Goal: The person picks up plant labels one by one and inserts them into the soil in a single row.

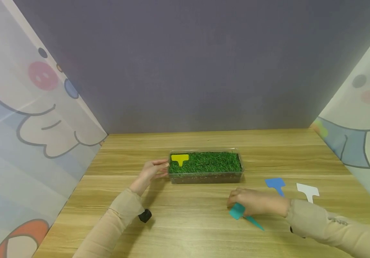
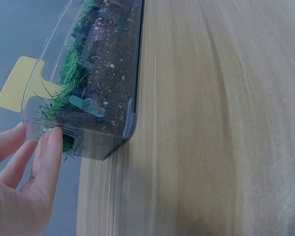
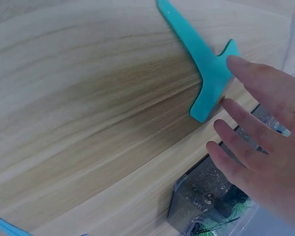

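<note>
A clear plastic box (image 1: 206, 178) of soil and green grass stands on the wooden table, with a yellow T-shaped plant label (image 1: 179, 158) upright at its left end. My left hand (image 1: 152, 170) touches that end, its fingers fairly straight against the wall and the thumb by the rim. In front of the box, my right hand (image 1: 247, 201) pinches a teal plant label (image 3: 206, 73) by the edge of its T-shaped head. The thumb tip overlaps the head in the right wrist view, while the other fingers spread loosely beside it. The label's stem slants toward the table's front right.
A blue plant label (image 1: 275, 184) and a white plant label (image 1: 308, 190) lie to the right, partly behind my right forearm. A small black block (image 1: 145, 215) shows beside my left cuff. A grey wall (image 1: 204, 71) rises behind the table (image 1: 185, 229), with printed curtains (image 1: 27, 136) at both sides.
</note>
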The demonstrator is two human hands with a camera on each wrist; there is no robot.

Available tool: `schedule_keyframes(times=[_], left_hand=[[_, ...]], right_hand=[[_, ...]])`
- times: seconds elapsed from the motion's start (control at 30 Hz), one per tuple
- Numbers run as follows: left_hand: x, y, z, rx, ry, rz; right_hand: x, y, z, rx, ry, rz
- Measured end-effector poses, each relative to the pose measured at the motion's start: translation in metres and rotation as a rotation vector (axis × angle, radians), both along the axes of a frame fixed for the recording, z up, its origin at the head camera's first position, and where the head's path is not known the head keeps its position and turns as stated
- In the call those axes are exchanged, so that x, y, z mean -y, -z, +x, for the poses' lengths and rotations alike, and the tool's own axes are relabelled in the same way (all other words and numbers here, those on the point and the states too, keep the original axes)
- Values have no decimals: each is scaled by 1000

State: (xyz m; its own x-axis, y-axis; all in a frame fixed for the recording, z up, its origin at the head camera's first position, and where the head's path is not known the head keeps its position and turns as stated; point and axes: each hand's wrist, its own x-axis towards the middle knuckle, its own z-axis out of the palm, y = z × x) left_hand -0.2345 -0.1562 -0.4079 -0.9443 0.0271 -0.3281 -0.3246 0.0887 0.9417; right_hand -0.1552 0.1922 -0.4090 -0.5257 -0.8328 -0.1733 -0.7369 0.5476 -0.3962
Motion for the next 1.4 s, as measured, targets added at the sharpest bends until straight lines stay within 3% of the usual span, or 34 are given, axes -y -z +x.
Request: schedule_keyframes(times=[0.47,0.73,0.97,1.2,1.4], left_hand=[[-2,3,-2,-6,-22,4],[-3,2,-1,1,-37,13],[-2,2,-1,-5,-39,4],[-2,1,0,-10,-36,-5],[-2,2,0,-15,-40,-2]], right_hand=[[-1,4,0,-76,-85,-59],[3,6,-3,11,-38,-9],[7,6,-4,37,-37,24],[10,7,-10,125,61,99],[10,7,-11,149,97,101]])
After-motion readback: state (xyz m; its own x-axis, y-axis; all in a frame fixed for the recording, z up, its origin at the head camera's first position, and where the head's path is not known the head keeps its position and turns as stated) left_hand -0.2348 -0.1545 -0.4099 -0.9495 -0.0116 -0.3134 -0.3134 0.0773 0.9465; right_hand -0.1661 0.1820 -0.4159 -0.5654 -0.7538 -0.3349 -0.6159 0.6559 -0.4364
